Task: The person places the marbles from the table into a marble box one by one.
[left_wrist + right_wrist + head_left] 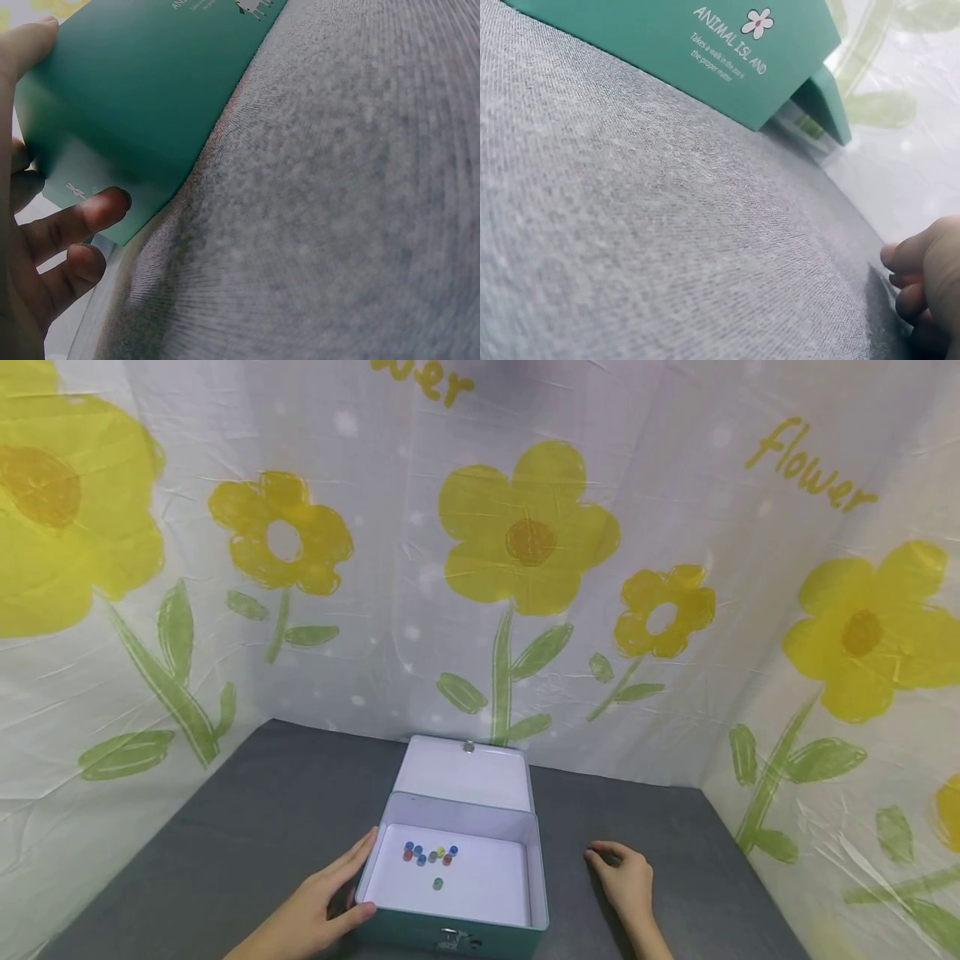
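Note:
A green box (457, 935) with a white inside stands on the dark cloth, its lid (465, 770) tipped back. Several small coloured beads (421, 860) lie in a loose group on its floor, and a green bead (438, 884) sits apart nearer the front. My left hand (322, 893) holds the box's front left corner, thumb at the front rim and fingers along the left side. To the right of the box, my right hand (626, 877) is low over the cloth, thumb and forefinger tips close together; I cannot tell whether anything small is between them.
Grey ribbed cloth (667, 210) covers the table. A white curtain (375, 610) printed with yellow flowers hangs behind and at both sides. The raised lid reaches close to the back curtain. A metal clasp (468, 747) sits at the lid's far edge.

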`<state>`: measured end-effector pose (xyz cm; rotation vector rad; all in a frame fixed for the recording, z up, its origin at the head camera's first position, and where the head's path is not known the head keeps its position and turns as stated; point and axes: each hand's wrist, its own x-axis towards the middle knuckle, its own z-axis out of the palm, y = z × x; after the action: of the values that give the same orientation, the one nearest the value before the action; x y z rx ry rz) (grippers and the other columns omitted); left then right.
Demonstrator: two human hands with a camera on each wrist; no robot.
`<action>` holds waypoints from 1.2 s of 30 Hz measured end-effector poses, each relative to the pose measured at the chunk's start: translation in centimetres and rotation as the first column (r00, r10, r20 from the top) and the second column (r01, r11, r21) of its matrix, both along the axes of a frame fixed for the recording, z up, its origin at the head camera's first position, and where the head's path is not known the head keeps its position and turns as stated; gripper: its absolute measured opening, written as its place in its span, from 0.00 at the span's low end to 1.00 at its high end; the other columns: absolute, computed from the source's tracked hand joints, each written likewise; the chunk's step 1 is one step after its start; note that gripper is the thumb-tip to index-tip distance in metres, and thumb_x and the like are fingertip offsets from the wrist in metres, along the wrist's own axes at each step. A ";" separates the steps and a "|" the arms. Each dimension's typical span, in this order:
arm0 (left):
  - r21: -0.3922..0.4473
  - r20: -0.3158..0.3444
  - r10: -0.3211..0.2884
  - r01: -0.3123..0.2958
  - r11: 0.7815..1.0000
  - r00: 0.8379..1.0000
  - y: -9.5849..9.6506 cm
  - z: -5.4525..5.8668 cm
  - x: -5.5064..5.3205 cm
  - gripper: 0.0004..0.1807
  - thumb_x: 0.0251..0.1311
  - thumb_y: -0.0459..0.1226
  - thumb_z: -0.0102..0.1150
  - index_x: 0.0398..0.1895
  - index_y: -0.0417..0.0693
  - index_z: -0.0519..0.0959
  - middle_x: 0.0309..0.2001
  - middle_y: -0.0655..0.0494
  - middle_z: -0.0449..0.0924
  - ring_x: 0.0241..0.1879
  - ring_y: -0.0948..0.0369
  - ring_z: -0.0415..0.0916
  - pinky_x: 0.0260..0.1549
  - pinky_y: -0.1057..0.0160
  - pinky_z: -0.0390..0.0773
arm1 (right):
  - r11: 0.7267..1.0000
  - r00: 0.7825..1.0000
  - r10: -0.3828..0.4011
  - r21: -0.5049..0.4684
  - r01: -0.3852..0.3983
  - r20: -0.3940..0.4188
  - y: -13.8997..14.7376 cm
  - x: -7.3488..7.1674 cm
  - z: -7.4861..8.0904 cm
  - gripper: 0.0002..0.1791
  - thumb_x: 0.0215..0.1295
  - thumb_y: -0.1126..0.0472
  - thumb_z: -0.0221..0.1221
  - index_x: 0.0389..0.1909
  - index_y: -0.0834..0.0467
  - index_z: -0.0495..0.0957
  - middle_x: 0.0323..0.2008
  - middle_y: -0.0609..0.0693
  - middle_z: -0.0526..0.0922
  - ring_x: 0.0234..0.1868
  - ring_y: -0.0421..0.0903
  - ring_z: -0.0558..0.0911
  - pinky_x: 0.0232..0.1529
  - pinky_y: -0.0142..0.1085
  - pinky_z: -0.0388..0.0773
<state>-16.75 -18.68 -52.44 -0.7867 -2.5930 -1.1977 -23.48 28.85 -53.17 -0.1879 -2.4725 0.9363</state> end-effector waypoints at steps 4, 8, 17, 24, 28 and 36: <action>0.002 -0.008 -0.002 0.002 1.000 1.000 0.0 0.0 0.0 0.46 0.69 0.44 0.70 0.85 0.49 0.58 0.82 0.47 0.60 0.77 0.57 0.62 0.65 0.56 0.78 | 0.999 1.000 -0.008 -0.053 0.010 0.025 -0.1 0.1 0.2 0.08 0.64 0.60 0.74 0.40 0.59 0.93 0.44 0.60 0.92 0.56 0.64 0.87 0.58 0.61 0.80; -0.002 -0.008 -0.001 0.001 1.000 1.000 0.0 0.1 0.0 0.46 0.69 0.45 0.70 0.86 0.52 0.56 0.82 0.48 0.59 0.77 0.57 0.61 0.65 0.56 0.78 | 0.994 0.998 -0.025 -0.107 0.032 0.062 -0.1 0.1 0.5 0.11 0.66 0.57 0.73 0.44 0.59 0.92 0.48 0.61 0.91 0.60 0.65 0.85 0.61 0.61 0.78; 0.005 -0.042 0.001 0.000 1.000 0.999 0.0 0.1 0.0 0.47 0.68 0.44 0.71 0.86 0.52 0.57 0.82 0.45 0.60 0.77 0.63 0.59 0.66 0.58 0.77 | 0.972 0.997 -0.037 -0.228 0.050 0.061 -0.6 0.1 1.5 0.13 0.70 0.57 0.71 0.49 0.59 0.91 0.47 0.60 0.92 0.32 0.49 0.90 0.27 0.34 0.80; 0.004 -0.061 0.006 -0.005 1.000 0.998 0.0 -0.1 0.0 0.47 0.68 0.44 0.71 0.86 0.53 0.57 0.81 0.44 0.61 0.77 0.64 0.58 0.66 0.59 0.76 | 0.908 1.000 0.021 -0.419 -0.015 0.011 -1.4 0.2 3.2 0.16 0.71 0.55 0.70 0.53 0.60 0.90 0.50 0.58 0.91 0.22 0.38 0.81 0.20 0.31 0.74; 0.004 -0.088 0.008 -0.007 1.000 0.996 0.0 -0.1 0.0 0.48 0.67 0.45 0.72 0.86 0.53 0.57 0.81 0.43 0.61 0.77 0.65 0.56 0.67 0.60 0.74 | 0.870 0.998 0.068 -0.488 -0.067 -0.016 -1.8 0.6 4.4 0.17 0.71 0.54 0.70 0.54 0.60 0.89 0.38 0.48 0.90 0.19 0.35 0.75 0.20 0.29 0.71; 0.007 -0.093 0.004 -0.003 1.000 0.996 -0.1 0.0 0.3 0.48 0.67 0.45 0.72 0.86 0.52 0.57 0.81 0.41 0.61 0.77 0.67 0.55 0.69 0.65 0.70 | 0.819 0.990 0.131 -0.557 -0.140 -0.057 -2.5 1.2 6.0 0.19 0.73 0.54 0.69 0.56 0.63 0.87 0.12 0.40 0.65 0.15 0.36 0.63 0.19 0.29 0.63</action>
<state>-16.43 -18.74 -52.42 -0.8161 -2.5130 -1.1406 -22.26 26.31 -47.19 -0.1950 -2.1455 1.7084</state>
